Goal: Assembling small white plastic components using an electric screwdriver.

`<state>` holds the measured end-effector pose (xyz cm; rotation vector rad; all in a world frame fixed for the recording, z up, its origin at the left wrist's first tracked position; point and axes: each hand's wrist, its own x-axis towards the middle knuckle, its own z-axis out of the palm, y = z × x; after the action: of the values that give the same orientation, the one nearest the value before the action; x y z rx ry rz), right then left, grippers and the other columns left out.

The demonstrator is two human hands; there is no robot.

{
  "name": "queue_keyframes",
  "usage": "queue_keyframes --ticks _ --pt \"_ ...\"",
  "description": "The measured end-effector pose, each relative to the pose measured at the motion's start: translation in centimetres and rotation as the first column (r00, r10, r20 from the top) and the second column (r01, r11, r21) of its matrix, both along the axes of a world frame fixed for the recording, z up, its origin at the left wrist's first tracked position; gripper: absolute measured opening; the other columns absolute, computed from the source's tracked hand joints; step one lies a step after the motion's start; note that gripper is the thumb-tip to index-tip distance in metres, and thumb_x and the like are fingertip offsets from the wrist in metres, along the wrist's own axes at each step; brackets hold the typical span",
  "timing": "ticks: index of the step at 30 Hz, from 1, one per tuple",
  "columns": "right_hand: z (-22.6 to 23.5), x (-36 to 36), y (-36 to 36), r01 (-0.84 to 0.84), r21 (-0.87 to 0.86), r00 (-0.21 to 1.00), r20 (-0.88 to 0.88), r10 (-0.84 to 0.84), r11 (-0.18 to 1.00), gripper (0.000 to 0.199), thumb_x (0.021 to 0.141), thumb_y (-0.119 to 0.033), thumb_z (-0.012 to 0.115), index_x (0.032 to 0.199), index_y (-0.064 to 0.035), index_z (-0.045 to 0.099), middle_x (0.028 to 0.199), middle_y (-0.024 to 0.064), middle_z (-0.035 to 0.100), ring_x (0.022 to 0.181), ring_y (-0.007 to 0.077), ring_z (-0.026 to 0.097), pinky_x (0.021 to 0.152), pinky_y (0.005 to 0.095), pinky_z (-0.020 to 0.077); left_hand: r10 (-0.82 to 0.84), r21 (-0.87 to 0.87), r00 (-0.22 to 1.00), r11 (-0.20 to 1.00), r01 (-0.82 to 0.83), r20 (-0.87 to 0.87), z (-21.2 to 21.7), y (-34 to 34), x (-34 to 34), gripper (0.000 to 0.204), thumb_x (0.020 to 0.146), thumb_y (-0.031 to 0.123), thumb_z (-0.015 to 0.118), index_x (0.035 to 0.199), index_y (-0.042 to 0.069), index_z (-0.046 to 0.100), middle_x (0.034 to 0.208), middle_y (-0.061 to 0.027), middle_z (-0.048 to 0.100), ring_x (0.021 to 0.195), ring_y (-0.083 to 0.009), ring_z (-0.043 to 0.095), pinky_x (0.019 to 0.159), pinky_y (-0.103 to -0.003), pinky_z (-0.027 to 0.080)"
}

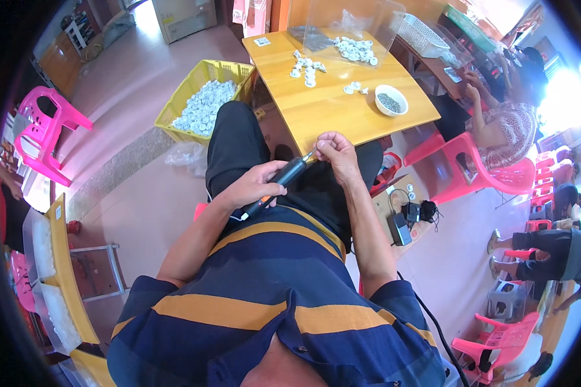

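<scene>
My left hand (255, 187) is wrapped round a black electric screwdriver (289, 173), which lies slantwise above my lap with its bit toward the upper right. At the bit's tip my right hand (337, 155) is closed in a pinch; what its fingers hold is too small to make out. Just beyond is the wooden table (332, 122). A white bowl (403, 108) of small grey metal pieces stands near its right side. Small white plastic parts (308, 67) lie in loose groups there, with a larger heap (355, 50) by a clear plastic bin (316, 29).
A yellow crate (164, 119) full of white parts stands left of my knee. Black power adapters (400, 229) and cables sit on a board to my right. Pink chairs (490, 171) stand around; a seated person (503, 122) works at the right. A pink chair (48, 126) is at far left.
</scene>
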<state>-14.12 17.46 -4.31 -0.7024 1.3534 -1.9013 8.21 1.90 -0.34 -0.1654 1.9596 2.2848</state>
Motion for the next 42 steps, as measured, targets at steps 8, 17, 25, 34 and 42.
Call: queue_keyframes --ticks 8,17,25,34,42 --pt "1.0 0.7 -0.3 0.030 0.024 1.000 -0.001 -0.030 0.999 0.012 0.096 -0.010 0.070 0.105 -0.0039 0.065 0.085 0.0024 0.069 0.072 0.0091 0.062 0.066 0.0226 0.0493 0.005 0.035 0.999 0.999 -0.004 -0.034 0.5 0.0 0.0 0.061 0.092 0.009 0.063 0.149 0.000 0.043 0.098 -0.0066 0.063 0.074 -0.0088 0.063 0.064 -0.022 0.055" --pt "0.6 0.6 -0.2 0.010 -0.030 1.000 0.001 -0.010 1.000 0.010 0.097 -0.006 0.067 0.105 -0.0016 0.064 0.086 0.0049 0.070 0.072 0.0097 0.063 0.066 0.0225 0.0496 0.022 -0.040 0.999 0.999 -0.021 0.026 0.2 0.1 0.0 0.063 0.091 0.009 0.063 0.150 0.001 0.043 0.099 -0.0060 0.064 0.071 -0.0095 0.064 0.064 -0.023 0.055" --pt "1.3 0.6 -0.3 -0.003 0.002 1.000 0.021 0.003 1.000 0.013 0.096 -0.006 0.070 0.106 -0.0011 0.064 0.086 0.0032 0.070 0.073 0.0085 0.064 0.066 0.0225 0.0519 -0.013 0.124 0.997 0.992 0.004 0.075 0.7 -0.8 0.2 0.068 0.090 0.017 0.068 0.150 0.003 0.041 0.097 -0.0094 0.066 0.065 -0.0130 0.066 0.059 -0.024 0.055" --pt "1.6 0.8 -0.8 0.016 -0.011 0.999 0.038 -0.016 1.000 0.012 0.095 -0.005 0.070 0.105 -0.0010 0.065 0.083 0.0031 0.069 0.069 0.0079 0.062 0.064 0.0220 0.0515 0.042 0.062 0.997 0.997 -0.046 0.060 0.3 0.4 0.0 0.067 0.092 0.013 0.068 0.151 0.001 0.039 0.097 -0.0079 0.065 0.071 -0.0119 0.066 0.064 -0.025 0.055" --pt "2.8 1.1 -1.0 0.055 0.074 0.998 -0.016 -0.054 0.996 0.029 0.095 -0.012 0.073 0.120 -0.0030 0.062 0.086 0.0024 0.071 0.073 0.0078 0.065 0.067 0.0222 0.0516 0.106 -0.162 0.992 0.980 -0.116 -0.069 0.6 1.4 -0.2 0.061 0.094 0.003 0.062 0.150 0.002 0.041 0.101 -0.0016 0.057 0.077 -0.0064 0.058 0.068 -0.023 0.053"
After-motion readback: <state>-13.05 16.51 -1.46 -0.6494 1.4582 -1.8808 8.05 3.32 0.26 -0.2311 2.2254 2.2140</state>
